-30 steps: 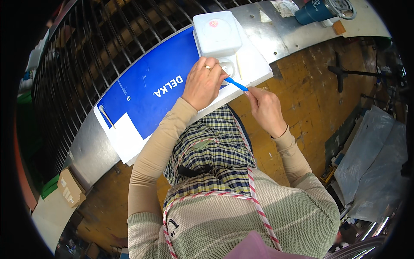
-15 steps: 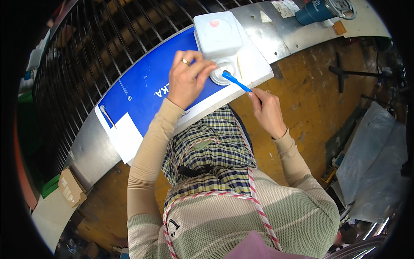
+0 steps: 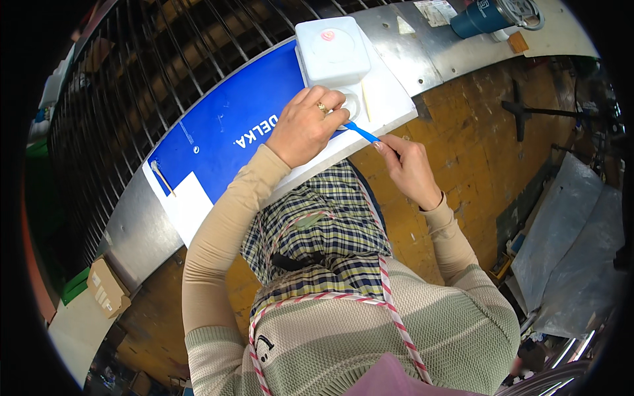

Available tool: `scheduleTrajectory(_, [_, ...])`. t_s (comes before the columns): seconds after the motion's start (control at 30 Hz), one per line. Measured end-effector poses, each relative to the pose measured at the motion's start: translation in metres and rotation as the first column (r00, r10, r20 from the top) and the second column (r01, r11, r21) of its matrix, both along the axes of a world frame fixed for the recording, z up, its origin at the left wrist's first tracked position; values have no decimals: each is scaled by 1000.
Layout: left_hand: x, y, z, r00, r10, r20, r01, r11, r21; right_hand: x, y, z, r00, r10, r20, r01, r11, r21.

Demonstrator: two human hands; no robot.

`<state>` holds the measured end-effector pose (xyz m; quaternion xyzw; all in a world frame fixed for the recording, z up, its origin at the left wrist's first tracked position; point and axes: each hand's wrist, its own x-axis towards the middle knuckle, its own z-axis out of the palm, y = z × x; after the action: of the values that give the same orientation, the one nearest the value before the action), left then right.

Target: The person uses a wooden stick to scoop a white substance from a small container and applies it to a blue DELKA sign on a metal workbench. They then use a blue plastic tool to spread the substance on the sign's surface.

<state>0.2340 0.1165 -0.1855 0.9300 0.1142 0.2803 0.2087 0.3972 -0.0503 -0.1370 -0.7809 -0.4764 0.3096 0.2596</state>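
Observation:
My right hand is closed around the handle of a slim blue tool, which points up and left. Its far end meets the fingertips of my left hand, whose fingers are pinched together; anything between them is hidden. Beneath that hand a round whitish dish or lid shows only in part. Just behind it stands a translucent white square tub with a pink mark. A pale thin stick lies to the right of the dish. The blue and white board lies under these things.
A stick with a whitish tip lies at the board's left end, near a white sheet. Far right on the metal table are a blue tumbler and a small wooden block. Metal bars run behind the table.
My left hand has moved right and closer to me, over the round dish, and its fingertips now meet the tool's end. My right hand has shifted slightly with the blue tool.

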Motion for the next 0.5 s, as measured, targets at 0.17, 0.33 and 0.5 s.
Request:
scheduleTrajectory(0.17, [5,-2,-8,999,1,-52,2,999,47,0,-2,-5,994,48,95,-52,997,48])
scheduleTrajectory(0.33, [14,-9,-12,992,125,-20,-125,992,-23,1,-1,-9,972,59,229,-86,990,110])
scheduleTrajectory(0.5, [14,-6,-5,983,182,15,-177,970,-166,3,0,-8,977,18,214,-49,989,139])
